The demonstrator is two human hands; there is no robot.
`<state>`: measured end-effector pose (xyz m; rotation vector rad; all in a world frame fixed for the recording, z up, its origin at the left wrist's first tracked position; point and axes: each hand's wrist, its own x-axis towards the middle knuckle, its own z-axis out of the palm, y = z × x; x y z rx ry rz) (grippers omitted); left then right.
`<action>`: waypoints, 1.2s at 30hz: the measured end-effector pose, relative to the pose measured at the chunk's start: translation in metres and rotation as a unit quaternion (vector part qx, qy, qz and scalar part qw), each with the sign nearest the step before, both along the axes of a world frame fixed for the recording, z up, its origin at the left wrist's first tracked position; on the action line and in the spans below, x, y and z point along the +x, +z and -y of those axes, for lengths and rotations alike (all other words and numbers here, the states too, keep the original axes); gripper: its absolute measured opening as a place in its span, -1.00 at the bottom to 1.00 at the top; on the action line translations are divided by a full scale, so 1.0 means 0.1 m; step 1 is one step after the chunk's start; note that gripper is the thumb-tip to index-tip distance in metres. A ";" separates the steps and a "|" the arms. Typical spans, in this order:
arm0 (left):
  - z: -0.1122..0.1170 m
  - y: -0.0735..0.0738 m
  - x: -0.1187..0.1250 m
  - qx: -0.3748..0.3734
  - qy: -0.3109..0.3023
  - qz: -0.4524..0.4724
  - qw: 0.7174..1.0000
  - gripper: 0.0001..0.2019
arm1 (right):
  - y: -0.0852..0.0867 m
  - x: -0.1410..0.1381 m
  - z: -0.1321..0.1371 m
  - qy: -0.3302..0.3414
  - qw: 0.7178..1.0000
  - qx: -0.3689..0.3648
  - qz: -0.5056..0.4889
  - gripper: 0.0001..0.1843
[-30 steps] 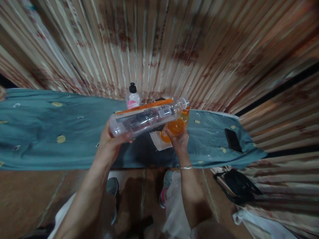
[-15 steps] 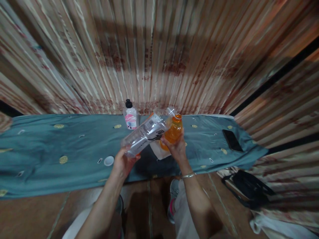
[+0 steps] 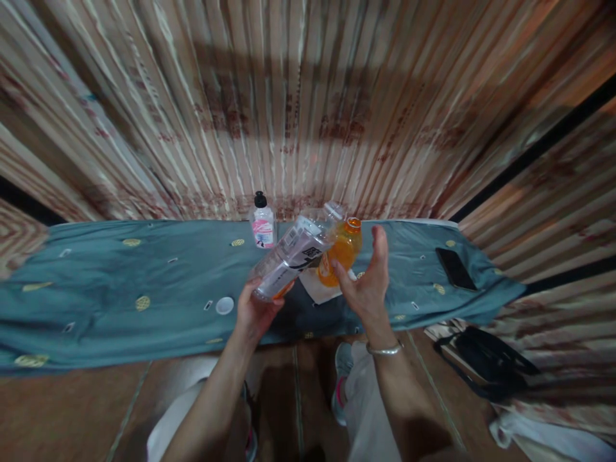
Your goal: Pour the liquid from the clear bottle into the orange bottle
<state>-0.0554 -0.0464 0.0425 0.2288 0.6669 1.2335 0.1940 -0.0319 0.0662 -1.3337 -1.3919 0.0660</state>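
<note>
My left hand (image 3: 254,312) grips the base of a large clear plastic bottle (image 3: 294,255), tilted with its open mouth up and to the right. That mouth is close to the neck of a small bottle of orange liquid (image 3: 341,251), which stands uncapped on a white paper (image 3: 321,290). Just right of the orange bottle, my right hand (image 3: 368,285) is open with fingers spread and holds nothing.
A teal cloth (image 3: 120,282) covers the long table. On it are a small pink-labelled bottle with a black cap (image 3: 262,224), a white cap (image 3: 224,305) and a black phone (image 3: 455,269). A black bag (image 3: 486,362) lies on the floor at right. Striped curtains hang behind.
My right hand has let go of the orange bottle and opened beside it. The clear bottle has swung from nearly level to tilted mouth-up. The camera has tipped upward.
</note>
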 end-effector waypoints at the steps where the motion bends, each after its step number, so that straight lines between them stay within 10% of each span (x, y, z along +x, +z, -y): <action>1: 0.00 0.01 0.00 -0.001 0.004 0.004 1.000 -0.36 | 0.04 -0.09 0.05 0.023 1.000 -0.001 -0.008 0.21; 11: -0.02 -0.04 -0.13 0.010 0.027 0.023 0.999 -0.29 | -0.18 -0.77 -0.07 0.224 0.931 -0.089 -0.273 0.31; 18: -0.01 -0.12 -0.12 0.006 0.024 0.040 0.999 -0.32 | -0.11 -1.07 -0.21 0.284 0.874 -0.160 -0.360 -0.11; 29: -0.02 -0.17 -0.15 0.003 0.024 0.022 0.999 -0.44 | 0.21 -1.31 -0.22 0.258 0.888 -0.196 -0.327 -0.29; 36: -0.03 -0.22 -0.21 0.007 0.070 -0.025 0.997 -0.57 | 0.12 -1.42 -0.35 0.241 0.907 -0.179 -0.296 -0.22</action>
